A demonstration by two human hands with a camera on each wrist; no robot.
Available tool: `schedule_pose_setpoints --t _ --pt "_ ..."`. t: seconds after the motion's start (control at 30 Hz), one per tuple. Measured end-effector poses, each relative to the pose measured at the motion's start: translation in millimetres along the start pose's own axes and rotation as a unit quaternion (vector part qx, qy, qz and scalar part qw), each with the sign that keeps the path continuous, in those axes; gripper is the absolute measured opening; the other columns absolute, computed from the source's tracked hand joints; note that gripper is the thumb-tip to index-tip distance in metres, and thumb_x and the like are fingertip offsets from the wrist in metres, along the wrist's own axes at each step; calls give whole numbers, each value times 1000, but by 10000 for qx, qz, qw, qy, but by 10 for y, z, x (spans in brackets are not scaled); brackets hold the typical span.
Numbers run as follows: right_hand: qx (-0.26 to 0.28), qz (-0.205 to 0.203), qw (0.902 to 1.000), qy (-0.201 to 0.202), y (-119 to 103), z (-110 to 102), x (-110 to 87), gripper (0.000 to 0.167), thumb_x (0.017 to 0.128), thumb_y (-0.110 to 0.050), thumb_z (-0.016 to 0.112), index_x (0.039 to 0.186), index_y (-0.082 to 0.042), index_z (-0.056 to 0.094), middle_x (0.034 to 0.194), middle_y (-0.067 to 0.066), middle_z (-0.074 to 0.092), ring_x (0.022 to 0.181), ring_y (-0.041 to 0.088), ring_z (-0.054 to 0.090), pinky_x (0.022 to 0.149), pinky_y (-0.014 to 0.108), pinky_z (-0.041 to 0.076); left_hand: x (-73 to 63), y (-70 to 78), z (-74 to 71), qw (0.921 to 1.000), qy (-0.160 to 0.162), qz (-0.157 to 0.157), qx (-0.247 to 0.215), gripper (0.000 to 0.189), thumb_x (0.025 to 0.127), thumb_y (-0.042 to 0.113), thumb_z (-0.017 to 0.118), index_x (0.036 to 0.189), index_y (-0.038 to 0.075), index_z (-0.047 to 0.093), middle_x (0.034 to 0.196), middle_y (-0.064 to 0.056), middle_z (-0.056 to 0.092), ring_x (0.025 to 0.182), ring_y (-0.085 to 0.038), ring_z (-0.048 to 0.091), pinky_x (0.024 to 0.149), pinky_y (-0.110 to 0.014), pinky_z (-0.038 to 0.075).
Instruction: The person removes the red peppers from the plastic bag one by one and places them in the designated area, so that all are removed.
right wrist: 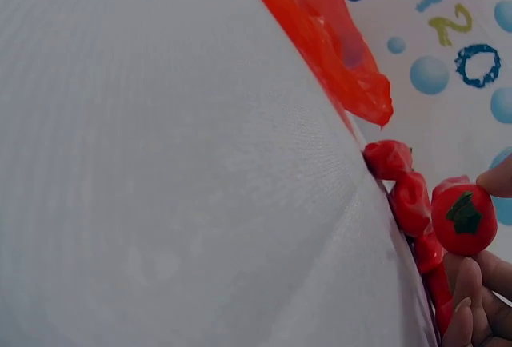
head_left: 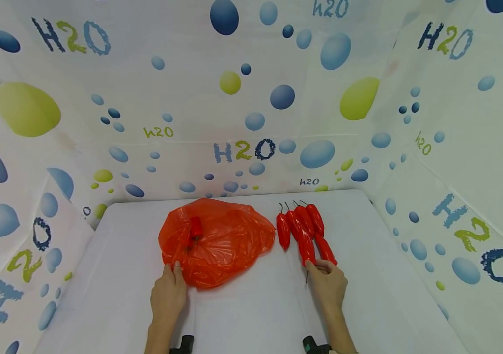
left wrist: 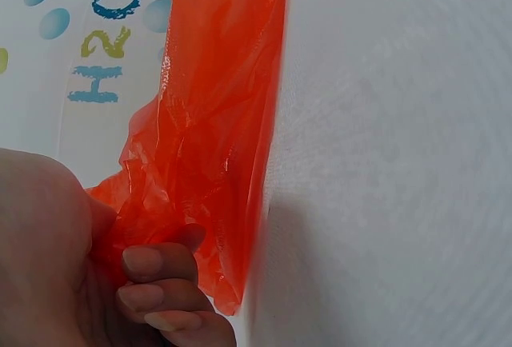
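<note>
1. Head view, left: My left hand [head_left: 169,292] gripped the near left edge of an orange-red plastic bag [head_left: 229,246] spread on the white table [head_left: 242,319]. A small red pepper [head_left: 196,227] showed at the bag's left part; whether it lay inside or on top, I could not tell.
2. Head view, right: My right hand [head_left: 328,285] pinched the near end of a long red pepper [head_left: 306,248], right of the bag, its stem toward me. More red peppers [head_left: 283,231] lay clustered about it.
3. Left wrist view: My fingers [left wrist: 144,261] curled around the bag's crumpled edge.
4. Right wrist view: My thumb [right wrist: 500,179] and fingers held the long red pepper, its green cap [right wrist: 464,213] facing the camera.
</note>
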State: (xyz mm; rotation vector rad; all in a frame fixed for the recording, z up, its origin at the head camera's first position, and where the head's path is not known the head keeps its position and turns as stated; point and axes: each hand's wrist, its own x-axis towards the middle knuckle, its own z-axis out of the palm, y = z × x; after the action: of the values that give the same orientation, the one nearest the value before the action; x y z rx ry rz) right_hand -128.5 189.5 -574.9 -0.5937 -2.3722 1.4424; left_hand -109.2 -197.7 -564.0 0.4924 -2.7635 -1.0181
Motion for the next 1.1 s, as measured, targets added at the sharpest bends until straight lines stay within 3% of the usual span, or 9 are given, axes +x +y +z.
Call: schedule_pose_setpoints --t 0.6,1.1 --pt "-339 -35 9987 371 56 -96 40 29 89 -29 82 101 -4 78 88 11 77 77 24 71 60 29 51 12 -7 8 10000 2 -35 -10 40 113 35 35 97 2 48 64 -10 44 56 -28 49 52 -37 38" --pt "-553 -183 9952 785 136 -131 63 29 87 -25 84 100 0 77 88 16 77 79 30 71 61 31 51 31 -31 40 10000 6 -56 -11 42 113 38 34 98 2 49 64 -9 43 56 -27 49 52 -36 38"
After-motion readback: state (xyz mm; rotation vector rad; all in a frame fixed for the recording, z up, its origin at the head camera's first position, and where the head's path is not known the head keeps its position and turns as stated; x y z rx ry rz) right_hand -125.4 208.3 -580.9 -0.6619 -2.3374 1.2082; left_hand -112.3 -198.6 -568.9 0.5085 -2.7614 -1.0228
